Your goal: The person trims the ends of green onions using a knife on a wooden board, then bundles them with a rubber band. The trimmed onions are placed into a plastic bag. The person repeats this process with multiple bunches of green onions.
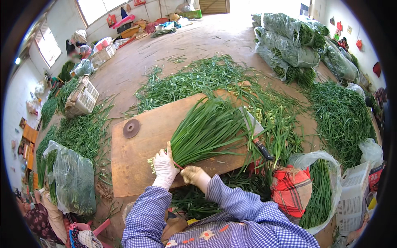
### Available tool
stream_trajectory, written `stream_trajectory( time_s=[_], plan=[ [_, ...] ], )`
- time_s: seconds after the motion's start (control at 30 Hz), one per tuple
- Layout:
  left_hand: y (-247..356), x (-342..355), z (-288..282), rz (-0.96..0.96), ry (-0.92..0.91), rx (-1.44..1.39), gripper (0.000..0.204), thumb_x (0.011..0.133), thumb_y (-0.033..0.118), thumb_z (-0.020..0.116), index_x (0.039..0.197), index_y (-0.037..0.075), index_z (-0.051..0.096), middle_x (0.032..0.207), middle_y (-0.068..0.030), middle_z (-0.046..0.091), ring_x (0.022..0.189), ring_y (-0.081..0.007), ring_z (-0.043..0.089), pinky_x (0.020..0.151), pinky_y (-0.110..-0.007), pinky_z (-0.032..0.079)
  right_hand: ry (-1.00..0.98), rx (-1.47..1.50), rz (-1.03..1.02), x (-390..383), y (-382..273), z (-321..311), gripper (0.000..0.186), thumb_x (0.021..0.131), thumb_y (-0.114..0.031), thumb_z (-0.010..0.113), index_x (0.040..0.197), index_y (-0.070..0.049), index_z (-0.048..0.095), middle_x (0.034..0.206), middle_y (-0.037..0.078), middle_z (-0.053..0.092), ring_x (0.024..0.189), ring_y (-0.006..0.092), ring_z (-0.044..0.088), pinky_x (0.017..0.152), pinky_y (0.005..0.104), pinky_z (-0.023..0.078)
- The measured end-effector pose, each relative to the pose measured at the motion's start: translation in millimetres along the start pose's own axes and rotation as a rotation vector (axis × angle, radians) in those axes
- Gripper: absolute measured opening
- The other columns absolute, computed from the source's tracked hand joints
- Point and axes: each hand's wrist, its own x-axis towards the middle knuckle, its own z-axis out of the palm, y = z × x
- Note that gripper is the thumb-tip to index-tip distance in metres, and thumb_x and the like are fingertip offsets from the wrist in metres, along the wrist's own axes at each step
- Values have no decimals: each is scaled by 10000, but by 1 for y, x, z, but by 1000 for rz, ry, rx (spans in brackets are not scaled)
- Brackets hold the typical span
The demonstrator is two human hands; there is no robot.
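A thick bunch of green chives (211,130) lies across a brown wooden board (144,165), its cut stem ends to the left. My left hand (165,164), in a pale glove, is closed around the bunch near those ends, thumb up along the stems. Just right of it, my right hand (194,175), in a yellowish glove, is closed on a thin reddish band (178,166) that stretches toward the bunch. A knife (261,146) with a black and red handle rests by the board's right side, its blade partly covered by leaves. A round brown disc (131,128) sits on the board's left part.
Loose chives (190,78) are heaped beyond the board, with more piles (341,120) at right. Bagged chives (289,45) are stacked at the far right. Near me stand a plaid red bundle (291,190), a plastic bag of chives (74,177) and a white crate (353,198).
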Motion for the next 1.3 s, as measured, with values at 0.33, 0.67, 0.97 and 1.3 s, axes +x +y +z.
stream_trajectory(
  time_s=[0.33,0.67,0.97,1.3],
  plan=[
    [16,-13,-39,48,-227,4,1277,562,515,832,1511,135,67,1248,-183,460,1127,-343,482,949,-497,380,-179,-1147,126,-60,-9,6,385,917,-352,524,1168,-76,618,1133,154,642,1075,310,597,937,379,467],
    [33,-34,8,90,41,130,1334,522,474,851,1510,121,27,1258,-219,451,998,-323,529,872,-458,415,-206,-1197,-243,-96,-50,38,265,881,-304,560,913,-57,649,885,150,668,844,341,644,762,420,516],
    [13,-15,11,-26,-114,-267,1153,608,353,800,1505,112,117,989,-129,591,864,-298,606,833,-409,456,0,-884,-1019,-96,-107,11,274,842,-270,658,969,-28,634,1036,169,623,983,306,613,886,382,495],
    [17,-40,-48,-46,-734,-2835,658,842,482,556,1294,9,486,1262,-270,520,1205,-403,491,960,-572,451,325,208,-52,-107,-66,-104,570,918,-608,433,872,-88,661,959,93,691,899,215,650,802,336,475]
  ],
)
